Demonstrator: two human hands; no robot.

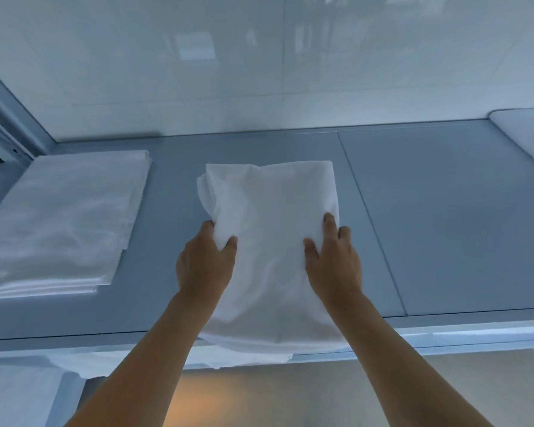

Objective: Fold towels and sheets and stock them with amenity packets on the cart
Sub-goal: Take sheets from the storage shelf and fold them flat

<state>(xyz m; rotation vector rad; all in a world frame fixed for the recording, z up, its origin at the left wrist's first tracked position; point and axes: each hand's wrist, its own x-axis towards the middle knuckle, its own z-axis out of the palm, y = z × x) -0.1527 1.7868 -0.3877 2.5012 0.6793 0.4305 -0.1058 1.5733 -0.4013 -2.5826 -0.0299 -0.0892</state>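
On the grey table [444,211], a white folded towel [272,211] overhangs the near edge; the left hand [205,263] pinches its left side, the right hand [332,263] grips its right side.

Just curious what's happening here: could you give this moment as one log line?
left hand: grips folded white cloth | right hand: grips its right edge | folded stack: left on counter
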